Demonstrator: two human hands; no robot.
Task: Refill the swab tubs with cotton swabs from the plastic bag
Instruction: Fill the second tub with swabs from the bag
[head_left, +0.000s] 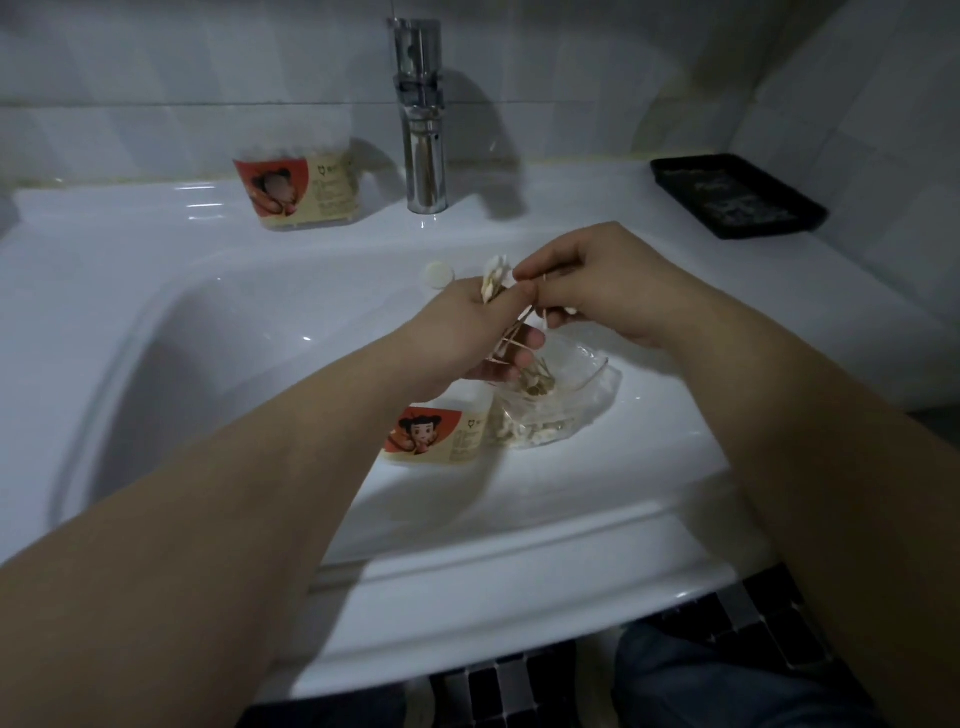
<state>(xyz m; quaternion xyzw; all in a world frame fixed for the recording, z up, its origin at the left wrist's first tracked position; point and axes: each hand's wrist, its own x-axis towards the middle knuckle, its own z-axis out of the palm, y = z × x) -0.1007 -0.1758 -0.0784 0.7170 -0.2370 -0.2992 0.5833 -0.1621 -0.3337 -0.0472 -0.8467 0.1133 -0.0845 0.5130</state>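
Sink basin (218, 332) open leftward; left hand (467, 338) grips swab bundle (496, 275), right hand (597, 280) pinches loose swabs (567, 310).

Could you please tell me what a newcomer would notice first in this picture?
The two hands meeting over the white sink: the left hand grips a bundle of cotton swabs and the right hand pinches some of them. Below, in the basin, sit a clear plastic bag of swabs and a labelled swab tub beside it; a second tub stands on the ledge left of the faucet.

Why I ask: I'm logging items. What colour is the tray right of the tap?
The tray is black; the head view shows it best.
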